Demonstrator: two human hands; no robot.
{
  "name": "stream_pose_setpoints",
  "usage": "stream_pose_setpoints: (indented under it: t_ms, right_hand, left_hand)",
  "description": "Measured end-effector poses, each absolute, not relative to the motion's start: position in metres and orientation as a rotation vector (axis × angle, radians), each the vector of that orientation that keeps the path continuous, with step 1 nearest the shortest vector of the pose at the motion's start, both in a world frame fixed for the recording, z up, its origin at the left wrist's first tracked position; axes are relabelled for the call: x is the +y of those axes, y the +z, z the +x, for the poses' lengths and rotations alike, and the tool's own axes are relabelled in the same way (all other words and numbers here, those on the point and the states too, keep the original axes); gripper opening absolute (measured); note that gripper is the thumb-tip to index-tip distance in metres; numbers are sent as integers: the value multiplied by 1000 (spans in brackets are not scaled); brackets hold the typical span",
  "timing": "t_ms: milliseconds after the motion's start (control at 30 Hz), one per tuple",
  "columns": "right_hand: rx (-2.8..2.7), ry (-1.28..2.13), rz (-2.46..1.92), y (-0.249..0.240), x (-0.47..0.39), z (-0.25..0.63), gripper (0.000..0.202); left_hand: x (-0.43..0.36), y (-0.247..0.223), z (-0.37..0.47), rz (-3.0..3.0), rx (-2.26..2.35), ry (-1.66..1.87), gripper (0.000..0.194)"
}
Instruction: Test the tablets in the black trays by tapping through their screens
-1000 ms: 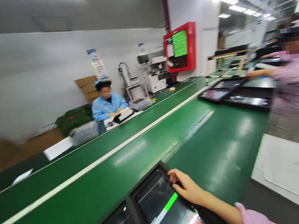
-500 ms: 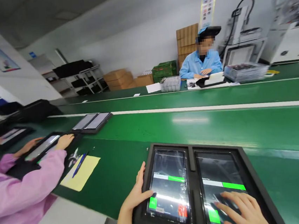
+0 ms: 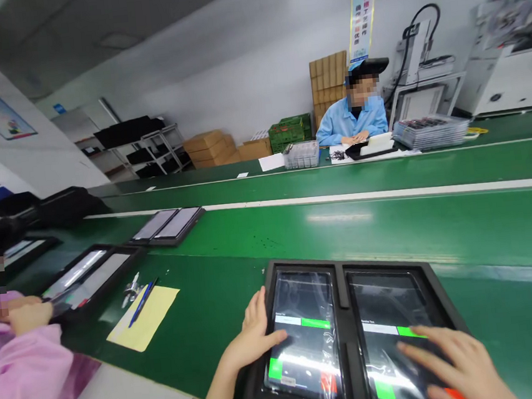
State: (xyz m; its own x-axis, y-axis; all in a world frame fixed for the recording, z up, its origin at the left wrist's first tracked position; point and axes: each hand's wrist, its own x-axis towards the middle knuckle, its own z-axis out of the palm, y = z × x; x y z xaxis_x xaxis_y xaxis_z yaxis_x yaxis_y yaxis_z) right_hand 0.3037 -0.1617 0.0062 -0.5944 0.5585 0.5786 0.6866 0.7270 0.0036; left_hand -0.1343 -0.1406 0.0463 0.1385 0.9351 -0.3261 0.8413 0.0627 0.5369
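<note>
since half a second ago the left hand [image 3: 254,338] has slid off the tray edge so that its thumb now lies across the left tablet [image 3: 302,337], and the right hand [image 3: 455,360] has shifted up and rightward on the right tablet [image 3: 396,337]; the co-worker's hands [image 3: 25,313] have pulled back from the neighbouring tray [image 3: 88,276]. both of the person's hands are open and flat, fingers spread, gripping nothing: the left rests on the left screen's near-left border, thumb pointing to the grey-and-green bar, the right presses fingertips on the right screen just below its green bar. the two film-wrapped tablets sit side by side in a black two-slot tray [image 3: 341,274] on the green conveyor belt [image 3: 391,225], directly under the hands. to the left of the left hand lie a yellow paper sheet [image 3: 145,318] and a blue pen [image 3: 141,296]. well beyond the hands, across the belt, a person in a blue coat [image 3: 352,119] sits at work.
</note>
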Motion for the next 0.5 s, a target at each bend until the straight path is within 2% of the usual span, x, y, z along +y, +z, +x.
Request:
stream_pose_setpoints:
  t_ms: [67,133,167,233,333,500]
  right_hand:
    - [-2212,-245,-1244,1,-142,319,44]
    - [-2059,-207,-1479,-8,-120,329,42]
    - [-2004,-201,-1543,-13,-110,332,37]
    - [-1947,-207,-1575,-22,-96,331,34]
    - [-1957,-231,-1540,-31,-87,328,46]
    - [-1987,-261,-1418,-63,-82,352,51]
  left_hand:
    - [-115,59,-99,2011,1716,206,88]
    - [-86,67,-56,2231,1648,178,50]
    - [-73,68,-36,2298,1669,166,40]
    - [-53,65,-3,2383,1705,116,32]
    - [-41,56,19,2398,1760,116,26]
    - [-45,48,18,2470,1771,122,30]
